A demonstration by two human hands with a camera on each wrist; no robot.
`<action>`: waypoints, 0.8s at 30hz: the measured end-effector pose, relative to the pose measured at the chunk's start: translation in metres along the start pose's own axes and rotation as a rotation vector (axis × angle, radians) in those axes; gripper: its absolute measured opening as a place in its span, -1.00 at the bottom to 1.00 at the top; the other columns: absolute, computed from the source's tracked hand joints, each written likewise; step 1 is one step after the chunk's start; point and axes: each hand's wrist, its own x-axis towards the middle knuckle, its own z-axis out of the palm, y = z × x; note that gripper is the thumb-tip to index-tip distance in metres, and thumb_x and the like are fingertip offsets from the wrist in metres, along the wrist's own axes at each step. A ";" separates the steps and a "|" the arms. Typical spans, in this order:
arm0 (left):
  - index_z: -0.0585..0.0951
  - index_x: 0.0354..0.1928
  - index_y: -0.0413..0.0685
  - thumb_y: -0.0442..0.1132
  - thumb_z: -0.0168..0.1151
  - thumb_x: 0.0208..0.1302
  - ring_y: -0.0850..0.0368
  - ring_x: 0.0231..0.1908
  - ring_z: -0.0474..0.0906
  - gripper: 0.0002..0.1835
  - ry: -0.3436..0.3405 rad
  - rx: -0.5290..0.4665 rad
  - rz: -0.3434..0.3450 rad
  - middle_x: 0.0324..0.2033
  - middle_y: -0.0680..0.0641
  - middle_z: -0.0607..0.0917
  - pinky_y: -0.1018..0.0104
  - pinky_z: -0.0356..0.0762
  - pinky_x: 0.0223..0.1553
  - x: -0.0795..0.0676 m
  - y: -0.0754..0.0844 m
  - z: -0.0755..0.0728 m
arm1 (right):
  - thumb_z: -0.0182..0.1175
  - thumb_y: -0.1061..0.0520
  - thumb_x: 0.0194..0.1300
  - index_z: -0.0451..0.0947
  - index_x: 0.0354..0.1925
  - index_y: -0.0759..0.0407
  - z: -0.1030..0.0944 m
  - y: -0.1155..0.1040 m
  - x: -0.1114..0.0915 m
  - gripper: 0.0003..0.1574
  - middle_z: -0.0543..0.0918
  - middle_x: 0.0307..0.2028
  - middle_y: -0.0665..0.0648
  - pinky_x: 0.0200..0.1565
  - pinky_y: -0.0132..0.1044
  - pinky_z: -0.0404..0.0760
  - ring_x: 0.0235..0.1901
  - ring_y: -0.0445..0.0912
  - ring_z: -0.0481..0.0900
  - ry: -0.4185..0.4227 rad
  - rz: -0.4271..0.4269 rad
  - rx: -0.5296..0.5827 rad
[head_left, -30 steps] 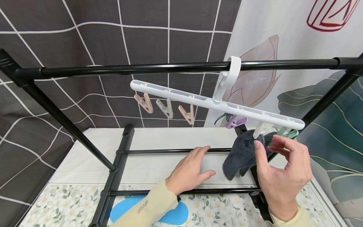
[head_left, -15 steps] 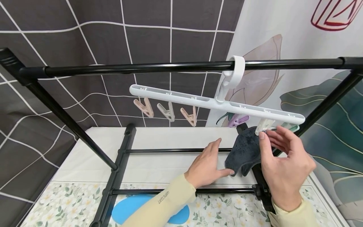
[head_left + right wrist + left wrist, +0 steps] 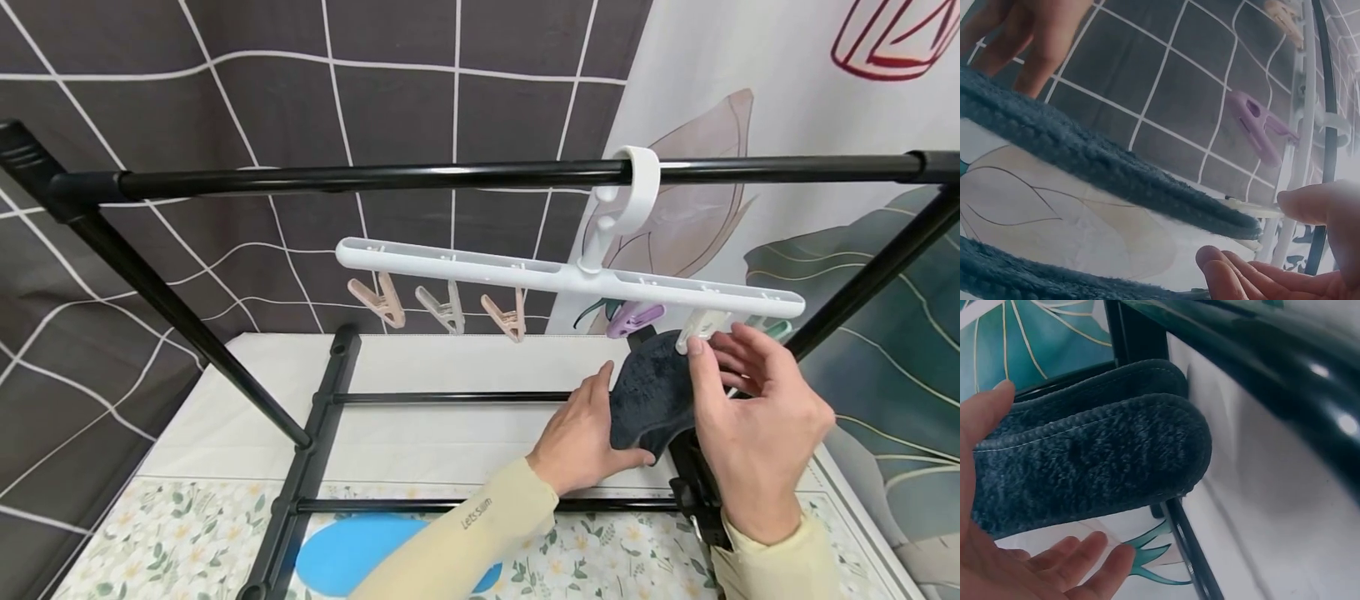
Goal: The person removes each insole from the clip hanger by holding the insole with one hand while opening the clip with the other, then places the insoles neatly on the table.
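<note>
The right hand (image 3: 757,417) covers the right edge of the dark sock (image 3: 651,392), so you can't see how far it runs. The green clip (image 3: 776,329) is mostly hidden behind those fingers. In the right wrist view the sock is cut off at the left edge, and the purple clip (image 3: 1257,125) is blurry.

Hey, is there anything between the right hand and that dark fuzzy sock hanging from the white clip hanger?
Nothing visible. The right hand is right beside the sock, thumb at the white clip that holds its top edge. The left hand cups the sock from the other side, so it does not block the way.
</note>
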 end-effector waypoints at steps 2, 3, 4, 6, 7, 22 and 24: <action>-0.14 0.44 -0.11 0.37 0.27 -0.09 0.14 0.17 0.34 0.23 0.007 -0.009 -0.005 0.21 -0.13 0.36 0.37 0.40 0.08 0.001 0.000 0.002 | 0.29 0.02 0.12 0.57 0.00 0.22 0.000 0.001 0.001 -0.51 0.69 -0.24 0.23 -0.30 -0.73 0.44 -0.36 -0.62 0.49 -0.012 -0.006 -0.007; -0.14 0.44 -0.11 0.36 0.27 -0.09 0.14 0.17 0.35 0.22 0.010 -0.012 -0.007 0.21 -0.12 0.37 0.37 0.40 0.08 0.002 0.000 0.002 | 0.28 0.02 0.13 0.56 0.02 0.24 0.000 0.002 0.002 -0.49 0.69 -0.23 0.24 -0.29 -0.73 0.44 -0.35 -0.63 0.48 -0.023 -0.007 -0.012; -0.13 0.44 -0.10 0.36 0.27 -0.08 0.14 0.16 0.35 0.21 0.013 -0.015 -0.010 0.20 -0.12 0.37 0.36 0.41 0.07 0.003 0.001 0.003 | 0.28 0.01 0.13 0.56 0.02 0.24 0.001 0.002 0.003 -0.48 0.68 -0.22 0.25 -0.29 -0.73 0.44 -0.34 -0.63 0.49 -0.027 -0.003 -0.013; -0.13 0.44 -0.09 0.34 0.26 -0.05 0.15 0.16 0.36 0.18 0.022 -0.019 -0.009 0.21 -0.10 0.38 0.36 0.41 0.07 0.004 0.001 0.004 | 0.29 -0.01 0.12 0.56 0.03 0.24 0.002 0.002 0.004 -0.46 0.68 -0.21 0.24 -0.27 -0.73 0.44 -0.33 -0.63 0.48 -0.036 0.015 -0.016; -0.13 0.44 -0.07 0.33 0.26 -0.04 0.15 0.17 0.35 0.17 0.025 -0.019 -0.007 0.21 -0.10 0.38 0.36 0.41 0.07 0.004 0.001 0.004 | 0.30 -0.01 0.12 0.56 0.03 0.25 0.003 0.002 0.005 -0.45 0.68 -0.20 0.24 -0.26 -0.73 0.43 -0.33 -0.63 0.48 -0.039 0.025 -0.018; -0.07 0.42 -0.09 0.11 0.28 0.09 0.13 0.15 0.39 0.01 0.079 -0.057 0.044 0.22 -0.10 0.38 0.33 0.43 0.07 0.003 0.005 0.008 | 0.34 0.06 0.09 0.61 -0.03 0.20 0.010 0.000 0.012 -0.54 0.69 -0.24 0.23 -0.28 -0.68 0.48 -0.35 -0.57 0.53 0.004 0.069 0.064; -0.06 0.42 -0.09 0.10 0.29 0.08 0.14 0.14 0.40 0.01 0.084 -0.059 0.045 0.20 -0.11 0.40 0.33 0.43 0.06 0.003 0.006 0.008 | 0.32 0.06 0.11 0.61 -0.03 0.20 0.010 0.001 0.013 -0.56 0.69 -0.25 0.23 -0.28 -0.66 0.49 -0.35 -0.54 0.55 0.005 0.041 0.075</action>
